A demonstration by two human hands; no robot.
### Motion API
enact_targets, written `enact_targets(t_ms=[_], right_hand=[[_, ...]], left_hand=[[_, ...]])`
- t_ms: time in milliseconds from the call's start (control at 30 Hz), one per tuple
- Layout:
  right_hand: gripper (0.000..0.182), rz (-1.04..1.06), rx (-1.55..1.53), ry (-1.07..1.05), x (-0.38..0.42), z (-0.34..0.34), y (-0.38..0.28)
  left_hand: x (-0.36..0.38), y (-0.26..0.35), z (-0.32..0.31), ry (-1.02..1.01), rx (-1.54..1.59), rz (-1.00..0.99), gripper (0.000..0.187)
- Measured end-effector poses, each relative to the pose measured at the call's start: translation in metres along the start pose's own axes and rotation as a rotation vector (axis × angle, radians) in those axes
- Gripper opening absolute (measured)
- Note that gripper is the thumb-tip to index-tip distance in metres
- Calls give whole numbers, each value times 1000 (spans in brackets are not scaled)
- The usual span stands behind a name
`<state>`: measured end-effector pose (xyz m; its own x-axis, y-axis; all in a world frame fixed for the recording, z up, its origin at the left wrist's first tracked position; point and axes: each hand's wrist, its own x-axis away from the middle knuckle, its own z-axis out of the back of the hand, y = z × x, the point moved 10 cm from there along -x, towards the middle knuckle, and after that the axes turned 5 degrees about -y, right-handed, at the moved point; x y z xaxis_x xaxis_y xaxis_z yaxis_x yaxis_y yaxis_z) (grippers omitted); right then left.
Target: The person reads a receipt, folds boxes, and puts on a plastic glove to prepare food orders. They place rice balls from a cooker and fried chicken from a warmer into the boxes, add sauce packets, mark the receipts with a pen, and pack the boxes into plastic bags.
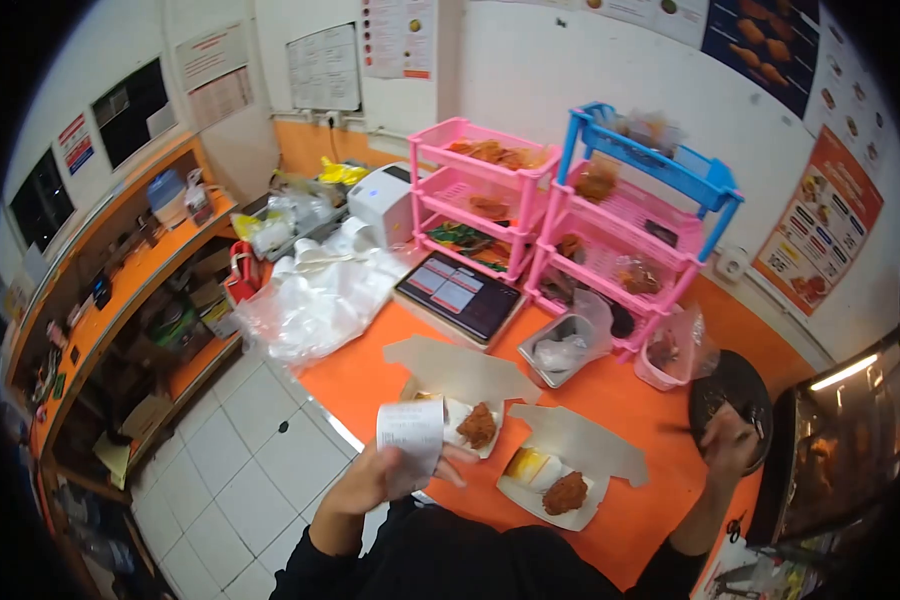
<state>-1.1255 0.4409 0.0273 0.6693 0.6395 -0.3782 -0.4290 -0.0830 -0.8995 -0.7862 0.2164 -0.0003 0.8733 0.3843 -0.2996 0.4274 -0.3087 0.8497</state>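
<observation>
My left hand (370,480) is closed on a printed paper receipt (410,435), held over the counter's front edge. Just behind the receipt, an open food box (430,375) holds a piece of fried chicken (477,426). To its right lies a second open box (610,440) with fried chicken (565,493) and something yellow and white. At the right, my right hand (730,440) is raised in front of a round black pan (760,390), its fingers bent around a thin dark object blurred by motion.
A tablet (460,295), a metal tray (535,370), plastic bags (320,300) and a white printer (382,200) stand on the orange counter. Pink racks (485,190) and a blue-topped rack (650,165) line the back. A glass warmer (840,440) and scissors (736,527) are at the right.
</observation>
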Motion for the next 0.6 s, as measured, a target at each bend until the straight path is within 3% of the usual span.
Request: enact_targets(t_ms=[33, 100, 133, 167, 200, 300, 367, 433, 500, 533, 600], right_hand=[[39, 554, 506, -72, 9, -39, -71], [38, 455, 227, -55, 28, -82, -65], [33, 708, 313, -248, 35, -127, -99], [33, 602, 76, -372, 36, -157, -86], [31, 461, 61, -493, 37, -185, -69], [27, 43, -159, -783, 48, -247, -47], [23, 66, -302, -853, 58, -278, -30], [21, 89, -443, -920, 63, -294, -45], [22, -366, -670, -955, 75, -302, -35], [22, -359, -668, -954, 73, -301, -36], [16, -16, -707, -945, 62, -290, -65]], left_hand=[[-2, -4, -11, -3, -57, 43, 59], [2, -15, -18, 38, -252, 148, 34], [0, -15, -23, 24, -252, 144, 34], [-2, -14, -27, -4, -438, 159, 32], [-3, -15, -30, -30, -625, 174, 31], [6, -23, -14, 99, -639, 123, 27], [16, -22, -2, 168, -627, 112, 25], [24, -35, 1, 93, -849, 307, 20], [25, -37, -2, 85, -887, 282, 19], [27, -38, -3, 85, -921, 263, 19], [34, -46, 4, 89, -878, 249, 20]])
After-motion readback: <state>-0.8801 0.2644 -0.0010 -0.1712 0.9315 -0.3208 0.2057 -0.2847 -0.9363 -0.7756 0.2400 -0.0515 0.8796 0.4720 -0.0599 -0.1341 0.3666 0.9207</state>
